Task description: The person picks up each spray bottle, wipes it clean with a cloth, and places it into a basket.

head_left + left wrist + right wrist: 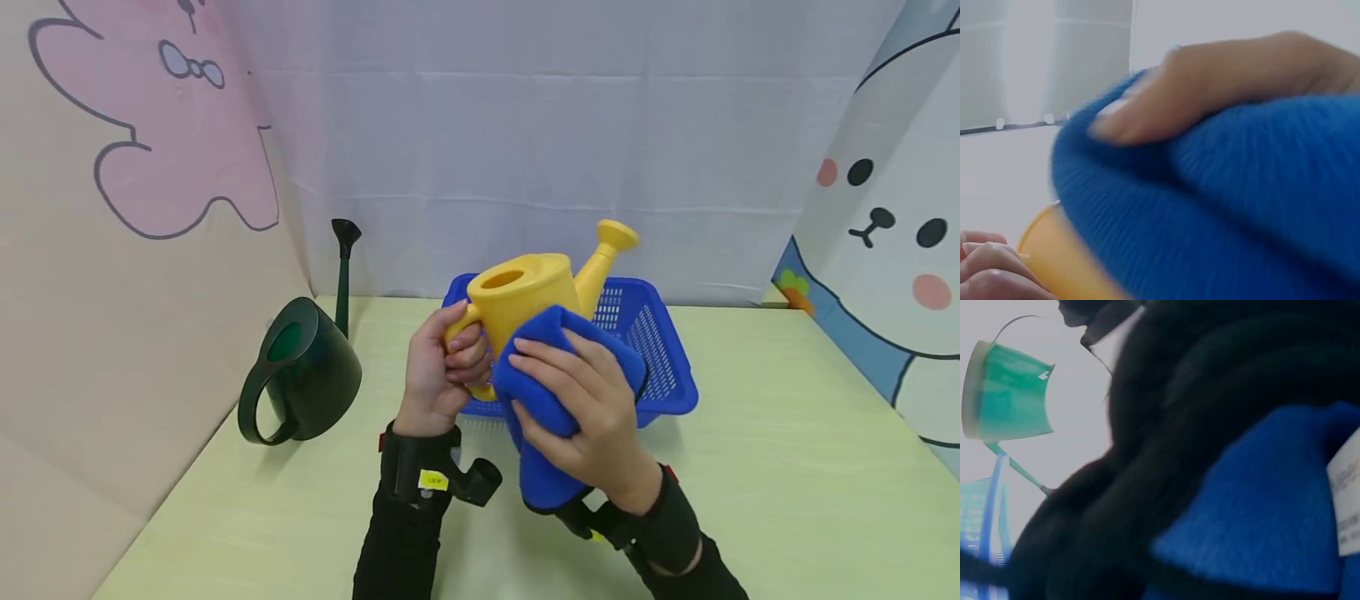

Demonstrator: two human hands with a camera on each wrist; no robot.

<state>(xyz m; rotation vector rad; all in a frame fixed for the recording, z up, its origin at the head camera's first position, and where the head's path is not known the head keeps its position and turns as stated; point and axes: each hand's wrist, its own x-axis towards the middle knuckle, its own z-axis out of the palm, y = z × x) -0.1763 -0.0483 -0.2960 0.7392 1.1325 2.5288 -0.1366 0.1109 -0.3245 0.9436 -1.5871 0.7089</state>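
Observation:
My left hand (438, 367) grips the handle of a yellow watering can (525, 292), fingers curled round it. The can is raised in front of a blue basket, its spout pointing up to the right. Over the can's near side lies a blue cloth (558, 400) with a dark edge, which my right hand (592, 408) holds against the body with fingers spread and bent over it. In the left wrist view, the cloth (1166, 231) covers most of the yellow can (1063, 256). A white label (1349, 494) shows on the cloth in the right wrist view.
A dark green watering can (318, 383) stands on the table (780, 467) at the left, handle toward me and spout upright behind. The blue perforated basket (660, 350) sits behind my hands. A white curtain (525, 150) hangs at the back, with cartoon-printed sheets along both sides.

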